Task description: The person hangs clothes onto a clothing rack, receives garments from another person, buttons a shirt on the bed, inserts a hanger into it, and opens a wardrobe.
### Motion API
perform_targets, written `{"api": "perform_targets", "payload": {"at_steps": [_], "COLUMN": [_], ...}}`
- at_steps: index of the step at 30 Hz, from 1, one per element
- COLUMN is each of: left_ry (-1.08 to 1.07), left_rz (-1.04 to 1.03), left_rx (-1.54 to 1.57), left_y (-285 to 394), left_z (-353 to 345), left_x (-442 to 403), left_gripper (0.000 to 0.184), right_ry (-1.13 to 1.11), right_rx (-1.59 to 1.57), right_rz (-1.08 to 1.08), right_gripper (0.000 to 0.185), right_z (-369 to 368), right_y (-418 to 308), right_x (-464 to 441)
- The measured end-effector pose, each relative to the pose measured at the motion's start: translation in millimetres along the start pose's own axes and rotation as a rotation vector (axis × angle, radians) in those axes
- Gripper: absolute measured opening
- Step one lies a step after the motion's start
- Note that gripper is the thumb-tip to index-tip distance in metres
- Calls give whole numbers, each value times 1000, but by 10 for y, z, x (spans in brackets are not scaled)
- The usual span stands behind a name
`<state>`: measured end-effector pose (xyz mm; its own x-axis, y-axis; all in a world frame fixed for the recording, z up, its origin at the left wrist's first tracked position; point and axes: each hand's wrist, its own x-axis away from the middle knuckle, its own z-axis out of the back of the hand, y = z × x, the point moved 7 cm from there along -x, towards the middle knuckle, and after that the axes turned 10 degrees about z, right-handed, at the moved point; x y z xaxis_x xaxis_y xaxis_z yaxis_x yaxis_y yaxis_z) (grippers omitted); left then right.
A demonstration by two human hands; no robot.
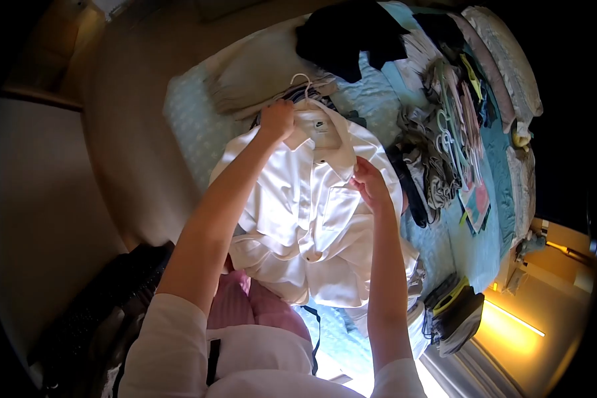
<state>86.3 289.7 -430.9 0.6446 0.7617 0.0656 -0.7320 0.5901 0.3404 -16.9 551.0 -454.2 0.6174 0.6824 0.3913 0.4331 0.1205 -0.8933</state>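
A white collared shirt [282, 192] with a chest pocket and a dark logo on its neck label lies spread, front up, before me. The hook of a pale hanger [300, 78] sticks out above its collar; the rest of the hanger is mostly hidden inside the shirt. My left hand [277, 121] is closed on the shirt at the left side of the collar, close to the hanger. At the other side, my right hand [370, 184] pinches the collar's tip between thumb and fingers. The front of the shirt hangs partly open at the neck.
Under the shirt is a bed with a light blue sheet [189, 113]. Black clothing [348, 40] lies at its far end. To the right are crumpled grey-brown clothes [434, 176], several hangers [444, 132] and pillows [504, 60]. Folded dark clothes [454, 312] lie lower right.
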Motion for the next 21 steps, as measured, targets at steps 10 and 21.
{"api": "perform_targets", "payload": {"at_steps": [10,21], "left_ry": [100,774], "left_rz": [-474,-563], "left_rx": [43,345], "left_y": [542,333], "left_z": [1476,4632], "left_x": [1165,2703], "left_gripper": [17,29], "right_ry": [51,-647], "right_rx": [1089,887], "right_rz": [1158,1510], "right_gripper": [69,13], "right_z": [-1347,-3267], "right_y": [-1873,-3915], "right_x": [673,2795]}}
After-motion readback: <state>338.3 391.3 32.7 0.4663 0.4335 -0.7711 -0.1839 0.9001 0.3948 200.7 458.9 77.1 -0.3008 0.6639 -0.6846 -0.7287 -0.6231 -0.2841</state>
